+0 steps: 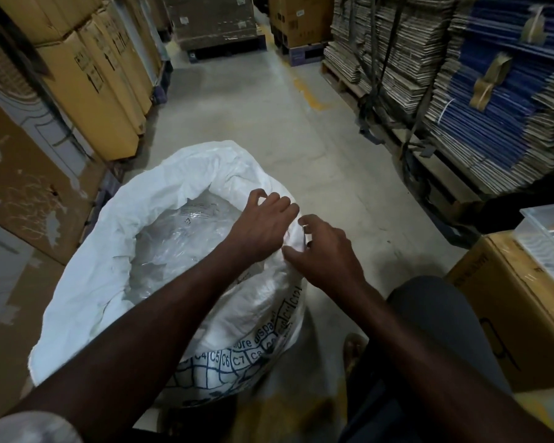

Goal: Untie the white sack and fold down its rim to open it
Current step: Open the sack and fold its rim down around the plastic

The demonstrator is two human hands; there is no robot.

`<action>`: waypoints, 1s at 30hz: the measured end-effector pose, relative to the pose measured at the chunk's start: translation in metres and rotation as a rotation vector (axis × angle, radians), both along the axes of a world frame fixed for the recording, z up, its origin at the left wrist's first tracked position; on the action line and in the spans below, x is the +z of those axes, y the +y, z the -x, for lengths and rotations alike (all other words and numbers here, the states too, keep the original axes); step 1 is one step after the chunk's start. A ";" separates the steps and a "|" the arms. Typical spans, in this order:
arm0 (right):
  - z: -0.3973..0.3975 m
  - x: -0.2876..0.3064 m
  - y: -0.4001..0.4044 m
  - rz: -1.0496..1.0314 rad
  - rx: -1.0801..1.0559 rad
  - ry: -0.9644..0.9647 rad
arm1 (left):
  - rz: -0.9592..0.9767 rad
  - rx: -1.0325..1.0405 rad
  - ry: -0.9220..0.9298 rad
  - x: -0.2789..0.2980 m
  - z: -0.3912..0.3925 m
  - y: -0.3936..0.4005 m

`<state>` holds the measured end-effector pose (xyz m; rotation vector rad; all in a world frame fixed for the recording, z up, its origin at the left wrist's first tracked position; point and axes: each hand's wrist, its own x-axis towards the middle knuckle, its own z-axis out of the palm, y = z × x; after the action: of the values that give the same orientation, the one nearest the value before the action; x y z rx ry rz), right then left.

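**Sack Mouth Open, Rim Half Turned**

A warehouse aisle of grey concrete floor (256, 100) ran toward twelve o'clock, with brown cartons (93, 75) stacked at nine to eleven o'clock and bundled flat cardboard (461, 100) at one to three. The white sack (87, 282) stood on the floor at the centre, already untied, its mouth gaping over clear plastic packets (176, 244).

Both hands worked the rim at the sack's three o'clock edge. The left hand (263, 225) lay over the rim, fingers curled down onto the fabric. The right hand (327, 254), just beside it, curled its fingers round a bunched fold of the cloth.

The woven cloth looked thin, limp and light; it would probably crumple rather than hold a crease. The doubled rim edge seemed the best hold, rolled outward section by section round the mouth.
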<state>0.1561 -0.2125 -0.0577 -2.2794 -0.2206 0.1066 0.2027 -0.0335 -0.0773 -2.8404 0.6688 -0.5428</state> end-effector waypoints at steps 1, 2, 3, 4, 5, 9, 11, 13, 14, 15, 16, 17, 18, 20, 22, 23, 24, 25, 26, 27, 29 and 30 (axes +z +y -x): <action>-0.002 -0.003 0.001 0.002 -0.001 0.028 | 0.020 -0.006 0.017 -0.002 -0.001 -0.001; -0.005 -0.005 0.000 -0.014 -0.006 0.058 | 0.021 -0.012 0.027 -0.005 -0.002 0.000; -0.010 -0.009 -0.002 -0.056 -0.029 0.078 | 0.016 -0.022 0.029 -0.008 -0.001 0.001; -0.014 -0.009 -0.005 -0.116 -0.074 0.102 | 0.013 -0.032 0.020 -0.010 -0.001 0.003; -0.020 -0.010 -0.009 -0.194 -0.125 0.134 | 0.013 -0.040 0.012 -0.010 0.000 0.006; -0.031 -0.011 -0.011 -0.446 -0.164 0.303 | 0.028 -0.038 0.011 -0.013 -0.001 0.012; -0.022 -0.007 -0.005 -0.363 -0.077 0.299 | 0.014 -0.052 0.021 -0.013 -0.003 0.011; -0.013 -0.007 0.001 -0.212 0.009 0.226 | 0.024 -0.062 0.053 -0.011 -0.008 0.009; -0.012 -0.008 0.002 -0.159 0.027 0.210 | 0.029 -0.065 0.076 -0.008 -0.011 0.008; -0.014 -0.013 0.002 -0.141 0.031 0.210 | 0.035 -0.067 0.097 -0.005 -0.013 0.007; -0.015 -0.014 0.002 -0.133 0.023 0.226 | 0.057 -0.067 0.114 -0.001 -0.015 0.005; -0.019 -0.017 0.002 -0.167 -0.007 0.246 | 0.103 -0.064 0.122 0.004 -0.016 0.002; -0.022 -0.019 0.003 -0.229 -0.063 0.280 | 0.157 -0.053 0.118 0.009 -0.017 0.001; -0.029 -0.020 0.003 -0.415 -0.200 0.355 | 0.233 0.000 0.072 0.014 -0.017 0.002; -0.035 -0.016 0.002 -0.576 -0.304 0.416 | 0.286 0.067 0.039 0.012 -0.015 0.012; -0.039 -0.016 0.001 -0.623 -0.327 0.440 | 0.305 0.104 0.056 0.009 -0.014 0.020; -0.041 -0.014 -0.001 -0.628 -0.345 0.455 | 0.308 0.142 0.091 0.005 -0.013 0.030; -0.042 -0.013 -0.001 -0.622 -0.343 0.465 | 0.289 0.173 0.128 0.002 -0.011 0.039; -0.042 -0.010 -0.001 -0.605 -0.330 0.475 | 0.260 0.190 0.148 0.000 -0.010 0.046; -0.043 -0.010 0.000 -0.584 -0.307 0.477 | 0.236 0.190 0.136 -0.003 -0.010 0.052; -0.043 -0.005 0.001 -0.521 -0.242 0.479 | 0.204 0.176 0.057 -0.003 -0.014 0.057; -0.044 0.000 0.000 -0.477 -0.201 0.472 | 0.181 0.185 0.026 -0.002 -0.016 0.057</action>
<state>0.2002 -0.2126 -0.0582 -1.7309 0.2119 0.4319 0.2191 0.0232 -0.0788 -3.0405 0.3717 -0.5630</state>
